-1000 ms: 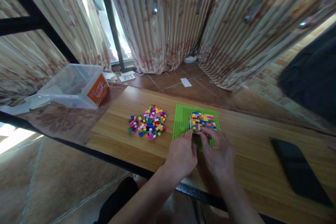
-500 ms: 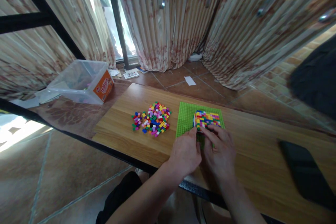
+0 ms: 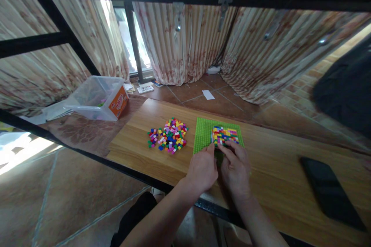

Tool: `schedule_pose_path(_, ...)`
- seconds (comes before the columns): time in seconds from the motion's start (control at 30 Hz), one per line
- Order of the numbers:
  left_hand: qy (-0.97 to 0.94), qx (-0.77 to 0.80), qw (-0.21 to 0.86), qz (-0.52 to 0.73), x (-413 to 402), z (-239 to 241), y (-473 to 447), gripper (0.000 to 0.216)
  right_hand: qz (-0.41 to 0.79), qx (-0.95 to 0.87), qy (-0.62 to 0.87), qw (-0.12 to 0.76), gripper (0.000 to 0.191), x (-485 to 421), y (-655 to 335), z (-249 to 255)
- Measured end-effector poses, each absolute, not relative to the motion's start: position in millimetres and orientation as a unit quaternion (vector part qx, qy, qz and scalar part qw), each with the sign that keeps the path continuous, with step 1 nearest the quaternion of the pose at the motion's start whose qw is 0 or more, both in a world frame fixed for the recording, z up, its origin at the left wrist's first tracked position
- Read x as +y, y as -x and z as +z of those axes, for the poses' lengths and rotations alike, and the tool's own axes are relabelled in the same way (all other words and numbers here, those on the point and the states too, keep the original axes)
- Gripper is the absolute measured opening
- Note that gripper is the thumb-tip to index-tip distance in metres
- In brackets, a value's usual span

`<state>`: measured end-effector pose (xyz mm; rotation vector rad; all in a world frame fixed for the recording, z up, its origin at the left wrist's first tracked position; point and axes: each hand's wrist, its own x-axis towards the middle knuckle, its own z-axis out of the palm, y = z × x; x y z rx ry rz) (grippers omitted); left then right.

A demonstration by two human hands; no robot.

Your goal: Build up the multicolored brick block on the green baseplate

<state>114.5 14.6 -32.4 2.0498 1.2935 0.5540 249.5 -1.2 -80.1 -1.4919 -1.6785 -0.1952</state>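
A green baseplate [image 3: 203, 135] lies on the wooden table [image 3: 275, 170]. A many-coloured block of small bricks [image 3: 225, 136] stands on its right half. My left hand [image 3: 203, 170] rests on the plate's near edge, fingers curled, fingertips at the block's near left corner. My right hand [image 3: 235, 168] sits beside it, fingers bent and pressed against the block's near side. Whether either hand pinches a brick is hidden. A loose heap of small coloured bricks [image 3: 169, 140] lies left of the plate.
A black phone [image 3: 330, 193] lies on the table at the right. A clear plastic box [image 3: 98, 98] with an orange label stands on the patterned cloth at the left. Striped curtains hang behind. Black metal bars cross the top and left.
The camera has tilted up and back, so everything sits lower and smaller. Both hands stay at the block's near side, drawn slightly closer together.
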Motion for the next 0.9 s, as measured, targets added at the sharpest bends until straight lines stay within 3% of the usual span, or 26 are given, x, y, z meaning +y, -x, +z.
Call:
schedule_pose_path(0.27, -0.755, 0.524, 0.338, 0.203, 17.8, -27.1, -112.7, 0.051, -0.025, -0.559, 0.682, 0.471, 0.041, 2.7, -271.5, -55.1)
schedule_pose_path(0.47, -0.737, 0.516, 0.385, 0.207, 20.8, -23.4, -115.6, 0.046, 0.142, -0.515, 0.711, 0.457, 0.051, 13.0, -289.4, -64.9)
schedule_pose_path(0.67, -0.723, 0.529, 0.385, 0.223, 26.7, -23.1, -114.5, 0.036, 0.133, -0.507, 0.726, 0.445, 0.056, -4.0, -277.9, -61.6)
schedule_pose_path(0.9, -0.704, 0.537, 0.403, 0.230, 29.2, -28.1, -112.7, 0.045, 0.099, -0.476, 0.748, 0.451, 0.054, 1.9, -301.2, -62.9)
